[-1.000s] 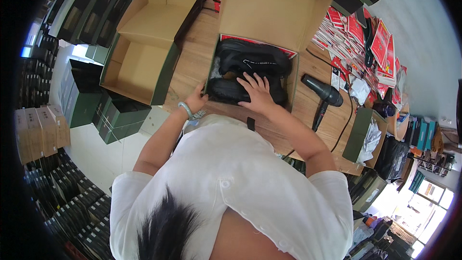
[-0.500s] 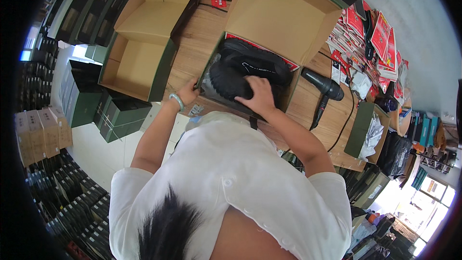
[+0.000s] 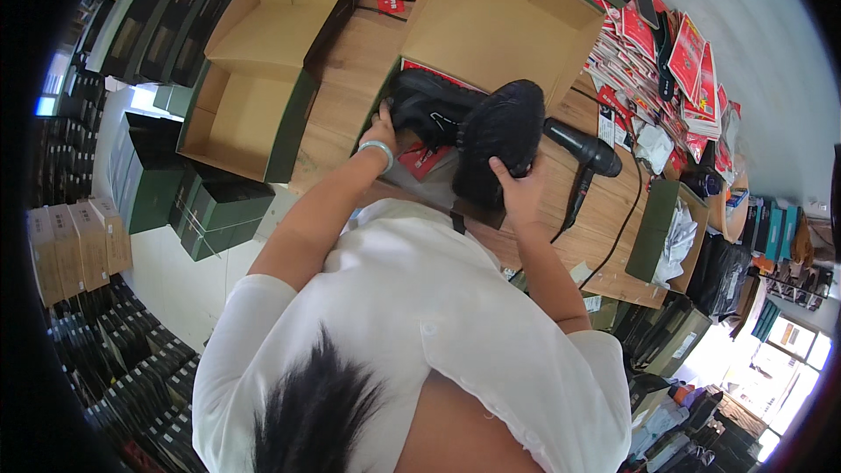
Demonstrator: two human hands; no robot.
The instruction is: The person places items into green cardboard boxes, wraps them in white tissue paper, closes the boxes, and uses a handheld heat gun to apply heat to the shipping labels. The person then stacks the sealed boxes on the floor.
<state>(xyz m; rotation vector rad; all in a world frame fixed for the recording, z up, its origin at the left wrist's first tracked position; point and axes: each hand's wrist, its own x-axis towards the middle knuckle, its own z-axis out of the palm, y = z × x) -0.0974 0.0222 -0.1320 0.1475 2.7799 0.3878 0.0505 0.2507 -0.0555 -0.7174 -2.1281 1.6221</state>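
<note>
A black shoe [image 3: 499, 136] is raised over the right side of an open shoe box, its dark sole turned up. My right hand [image 3: 523, 193] is closed round its near edge, thumb on the sole. A second black shoe [image 3: 429, 105], with a small white mark on its side, lies along the far side of the box [image 3: 372, 109]. My left hand [image 3: 380, 133], a pale bangle on the wrist, reaches over the box's left wall, its fingers curled at that shoe's left end; the fingertips are partly hidden. Between my hands, a red card [image 3: 425, 160] and thin wrapping show in the box.
An open box [image 3: 250, 114] with bare cardboard inside stands to the left. A black hair dryer [image 3: 583, 149] with a cord lies on the wooden table [image 3: 350, 61] at right. Red packets [image 3: 635, 61] are heaped behind it. A green box [image 3: 653, 232] holds crumpled paper.
My right hand has lifted one shoe and tipped it to the right, uncovering the red card. My left hand has moved from the box's near left corner up to the other shoe's end.
</note>
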